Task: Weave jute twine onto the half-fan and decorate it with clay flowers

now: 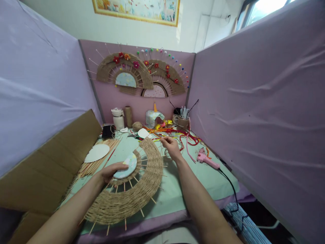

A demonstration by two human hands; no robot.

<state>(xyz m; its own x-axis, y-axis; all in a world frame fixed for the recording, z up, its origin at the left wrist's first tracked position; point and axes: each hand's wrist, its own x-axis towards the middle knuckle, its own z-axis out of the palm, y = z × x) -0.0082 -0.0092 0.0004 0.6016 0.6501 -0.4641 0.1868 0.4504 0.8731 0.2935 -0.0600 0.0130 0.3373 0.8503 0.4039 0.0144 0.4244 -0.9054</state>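
Note:
A half-round woven fan point(132, 189) of jute twine on thin wooden sticks lies on the green table top point(203, 176). Its hub is a pale blue patterned half disc point(127, 167). My left hand point(111, 171) grips that hub, thumb on top and fingers under it. My right hand point(171, 146) is just past the fan's far end, fingers pinched on a thin strand of twine that I can barely make out.
A pink glue gun point(206, 159) with a black cord lies at the right. Loose sticks point(99, 159) and a white half disc point(96, 152) lie left, beside a leaning cardboard sheet point(50, 169). Twine spools, cups and coloured pipe cleaners point(185, 137) crowd the back. Two finished fans point(142, 74) hang on the back panel.

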